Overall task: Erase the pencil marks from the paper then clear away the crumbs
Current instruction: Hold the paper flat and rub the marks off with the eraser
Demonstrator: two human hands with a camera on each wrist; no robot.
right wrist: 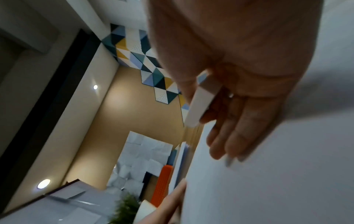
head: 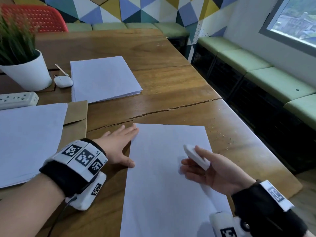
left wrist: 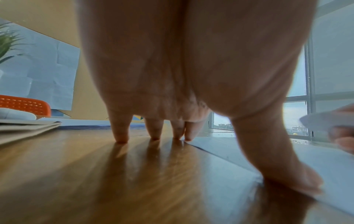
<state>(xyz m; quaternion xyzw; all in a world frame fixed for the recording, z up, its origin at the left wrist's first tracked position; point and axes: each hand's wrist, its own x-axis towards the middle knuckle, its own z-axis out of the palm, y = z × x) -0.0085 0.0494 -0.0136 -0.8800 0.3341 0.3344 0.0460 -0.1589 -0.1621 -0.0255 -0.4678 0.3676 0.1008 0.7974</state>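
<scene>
A white sheet of paper (head: 164, 182) lies on the wooden table (head: 162, 79) in front of me; no pencil marks show on it. My left hand (head: 119, 146) lies flat with straight fingers at the sheet's left edge, thumb (left wrist: 295, 178) on the paper (left wrist: 316, 166) and fingertips (left wrist: 120, 139) on the wood. My right hand (head: 210, 170) hovers over the right half of the sheet, pinching a white eraser (head: 196, 156) between thumb and fingers. In the right wrist view the eraser (right wrist: 201, 103) sits against the palm above the paper (right wrist: 268, 181). Small crumbs (head: 224, 135) dot the wood to the right of the sheet.
A stack of paper (head: 104, 77) lies further back. Another stack (head: 27, 141) on a brown envelope (head: 77, 120) sits at left. A potted plant (head: 22, 65), earbud case (head: 63, 81) and power strip (head: 17, 100) stand at far left. The table edge (head: 256, 134) runs along the right.
</scene>
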